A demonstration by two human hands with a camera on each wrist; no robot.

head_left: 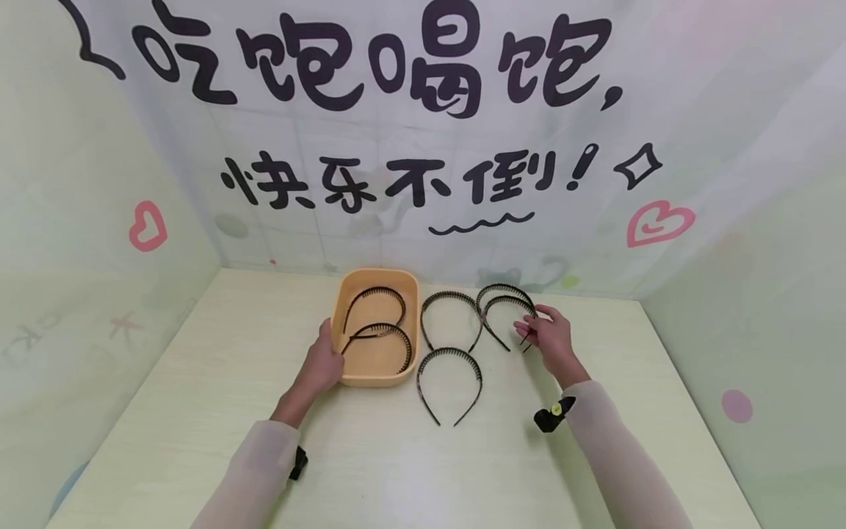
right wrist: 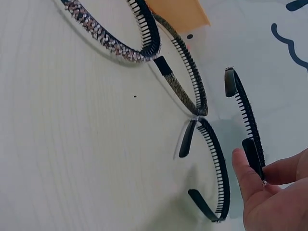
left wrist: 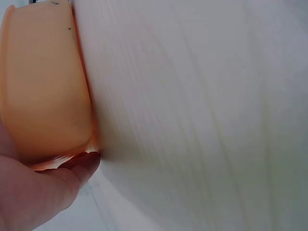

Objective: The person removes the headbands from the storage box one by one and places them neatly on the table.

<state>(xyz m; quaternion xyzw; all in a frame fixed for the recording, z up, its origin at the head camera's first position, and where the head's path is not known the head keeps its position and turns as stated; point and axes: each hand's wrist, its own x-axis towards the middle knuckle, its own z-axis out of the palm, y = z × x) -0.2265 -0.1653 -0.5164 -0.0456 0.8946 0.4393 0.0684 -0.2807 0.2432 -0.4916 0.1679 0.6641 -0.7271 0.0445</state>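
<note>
My left hand (head_left: 324,360) grips the left side of an orange plastic basket (head_left: 380,381), its fingertips low against the wall in the left wrist view. Inside the basket lie two dark toothed headbands (head_left: 391,290). My right hand (head_left: 551,338) pinches a black headband (right wrist: 248,115) near one end, raised off the table. Just beside it another black headband (right wrist: 221,173) rests on the table. Left of that is a headband with a dark gold band (right wrist: 185,94). A sequined headband (right wrist: 110,44) lies in front of it, nearest me.
The pale wood-grain table (head_left: 396,470) is enclosed by printed cloth walls (head_left: 370,242) at the back and both sides. The basket stands close to the back wall, left of the loose headbands.
</note>
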